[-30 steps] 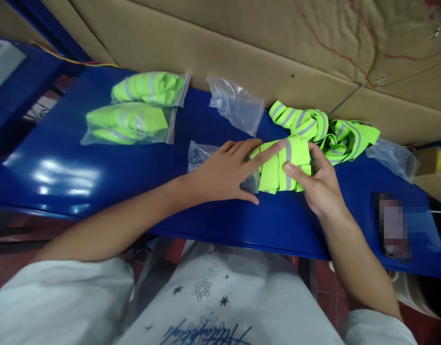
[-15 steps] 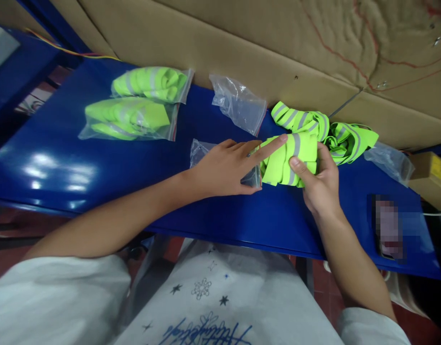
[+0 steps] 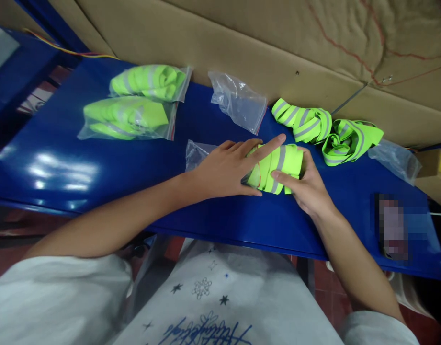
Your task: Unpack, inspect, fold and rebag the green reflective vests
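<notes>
A folded yellow-green strap bundle with grey stripes (image 3: 283,160) is held by my right hand (image 3: 310,184), thumb in front and fingers behind. Its left end is at the mouth of a clear plastic bag (image 3: 197,154). Over that bag lies my left hand (image 3: 229,167), fingers spread, index finger stretched across the bundle's top edge. Most of the bag is hidden under this hand. Behind the bundle, a loose coiled strap (image 3: 306,122) and a crumpled strap pile (image 3: 351,141) rest on the blue table (image 3: 220,215).
Two filled bags, one behind (image 3: 148,82) and one in front (image 3: 129,117), lie at the left. An unfilled clear bag (image 3: 238,101) sits at the back, another (image 3: 396,158) at the right. A blurred phone-like object (image 3: 392,227) and a cardboard box (image 3: 434,175) are far right.
My right hand and the strap bundle have moved left and slightly nearer me, and the bundle's left end is now further under my left hand. My left hand has hardly moved.
</notes>
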Action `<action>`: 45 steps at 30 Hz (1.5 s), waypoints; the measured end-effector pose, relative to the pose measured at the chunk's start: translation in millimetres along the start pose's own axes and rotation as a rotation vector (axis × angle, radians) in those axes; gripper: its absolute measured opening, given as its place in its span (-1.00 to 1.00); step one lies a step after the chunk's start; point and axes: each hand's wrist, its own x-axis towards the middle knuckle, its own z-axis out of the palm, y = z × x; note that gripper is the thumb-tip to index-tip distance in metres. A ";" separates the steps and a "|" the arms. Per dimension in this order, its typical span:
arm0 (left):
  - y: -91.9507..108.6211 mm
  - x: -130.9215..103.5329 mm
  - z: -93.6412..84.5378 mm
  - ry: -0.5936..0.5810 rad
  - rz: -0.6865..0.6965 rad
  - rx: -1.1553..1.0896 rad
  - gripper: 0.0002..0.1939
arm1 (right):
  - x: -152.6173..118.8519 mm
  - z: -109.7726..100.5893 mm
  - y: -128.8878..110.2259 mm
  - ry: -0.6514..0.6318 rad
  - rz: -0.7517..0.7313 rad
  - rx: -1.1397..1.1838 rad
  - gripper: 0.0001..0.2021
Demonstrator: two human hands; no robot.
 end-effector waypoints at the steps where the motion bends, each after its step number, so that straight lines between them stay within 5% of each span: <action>1: 0.3 0.0 0.9 -0.008 0.010 0.006 0.22 | -0.6 -0.1 0.8 -0.034 0.009 -0.009 -0.26; 10: 12.1 -1.6 -13.3 0.023 0.020 -0.149 0.16 | -7.5 10.5 -6.4 -0.179 0.188 0.146 -0.43; 15: 14.8 -0.9 -11.0 0.080 -0.001 -0.078 0.15 | -11.9 19.4 -1.1 -0.069 0.015 0.099 -0.45; 19: 4.9 -0.9 -24.4 0.005 0.033 -0.340 0.18 | -16.9 18.4 -4.3 0.088 -0.210 -0.163 -0.45; 22: -7.7 0.6 -41.8 0.019 -0.018 -0.500 0.06 | -21.3 15.9 -13.3 0.156 -0.363 -0.287 -0.44; 25: -16.2 2.9 -48.6 -0.037 -0.094 -0.416 -0.16 | -25.9 15.5 -19.0 0.136 -0.466 -0.352 -0.47; 33: -5.5 1.7 -34.3 -0.143 -0.111 -0.223 -0.32 | -27.7 12.9 -5.4 0.031 -0.497 -0.427 -0.46; 39: -11.5 -2.0 -48.3 -0.177 -0.149 -0.327 -0.10 | -29.0 6.5 -11.0 0.033 -0.547 -0.409 -0.46; 45: -16.6 -4.3 -50.7 -0.220 -0.131 -0.290 -0.23 | -29.8 5.6 -18.3 0.076 -0.513 -0.474 -0.44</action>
